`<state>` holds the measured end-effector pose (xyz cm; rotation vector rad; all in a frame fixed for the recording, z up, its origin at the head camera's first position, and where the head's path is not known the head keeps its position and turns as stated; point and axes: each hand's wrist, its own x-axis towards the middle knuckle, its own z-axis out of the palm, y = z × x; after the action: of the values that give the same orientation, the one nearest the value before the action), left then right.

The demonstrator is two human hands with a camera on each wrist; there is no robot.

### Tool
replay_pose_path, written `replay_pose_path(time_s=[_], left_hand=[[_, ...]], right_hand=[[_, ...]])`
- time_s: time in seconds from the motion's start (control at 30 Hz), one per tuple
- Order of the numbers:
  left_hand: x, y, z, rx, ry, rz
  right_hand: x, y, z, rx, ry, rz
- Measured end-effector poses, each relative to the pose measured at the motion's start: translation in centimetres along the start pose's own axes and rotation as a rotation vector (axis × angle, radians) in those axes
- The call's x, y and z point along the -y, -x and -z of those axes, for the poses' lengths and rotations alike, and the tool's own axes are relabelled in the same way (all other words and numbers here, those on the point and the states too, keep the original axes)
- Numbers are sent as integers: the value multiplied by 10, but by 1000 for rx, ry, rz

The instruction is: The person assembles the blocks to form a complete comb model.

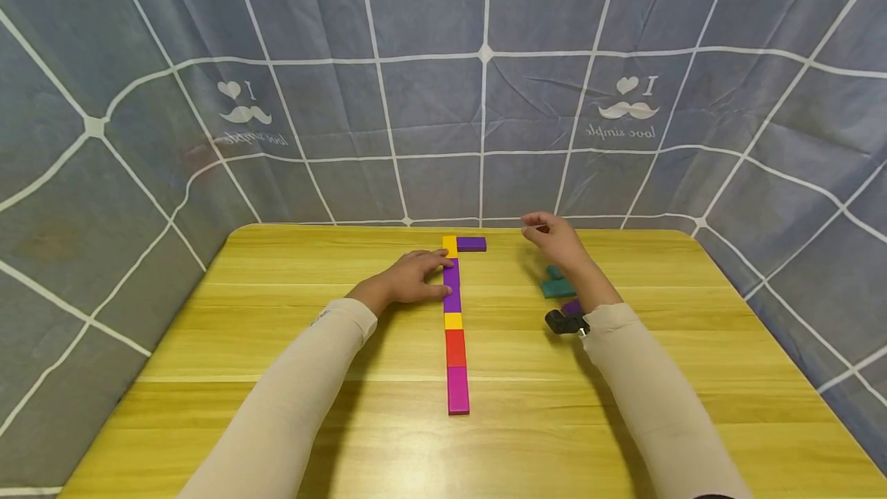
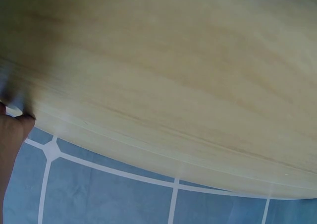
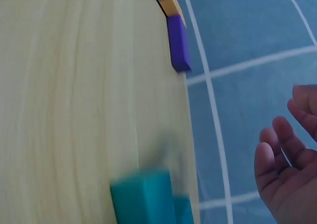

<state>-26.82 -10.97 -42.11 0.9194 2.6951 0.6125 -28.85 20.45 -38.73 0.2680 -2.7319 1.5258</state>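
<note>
A line of flat blocks runs down the middle of the table in the head view: yellow (image 1: 450, 242), purple (image 1: 453, 303), yellow (image 1: 453, 321), red (image 1: 455, 348) and magenta (image 1: 458, 390). Another purple block (image 1: 472, 244) lies crosswise, its end against the far yellow one. My left hand (image 1: 414, 277) touches the line from the left, fingertips near the far yellow-purple joint and thumb on the purple part. Loosely bent and holding nothing, the fingers of my right hand (image 1: 557, 241) are raised above the table, right of the crosswise block. The left wrist view barely catches the left hand (image 2: 12, 140).
Teal blocks (image 1: 558, 289) and a purple piece (image 1: 571, 307) lie under the right forearm, partly covered by it. A black wrist camera (image 1: 564, 323) sticks out from that wrist. A grey-blue curtain (image 1: 423, 98) with white lines hangs behind the wooden table (image 1: 242, 291).
</note>
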Motion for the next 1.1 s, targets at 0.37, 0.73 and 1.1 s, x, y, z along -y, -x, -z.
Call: replay_pose_path(time_s=[0.37,0.73,1.1], left_hand=[[0,1,-1,-5,-4,-20],[1,1,-2,-4,-14,-15],[-1,0,-2,-15,-25,-48]], right_hand=[[-21,30,42,-37,102,-28],[-49,43,60,9,96,-19],[-79,44,62,124,83,-57]])
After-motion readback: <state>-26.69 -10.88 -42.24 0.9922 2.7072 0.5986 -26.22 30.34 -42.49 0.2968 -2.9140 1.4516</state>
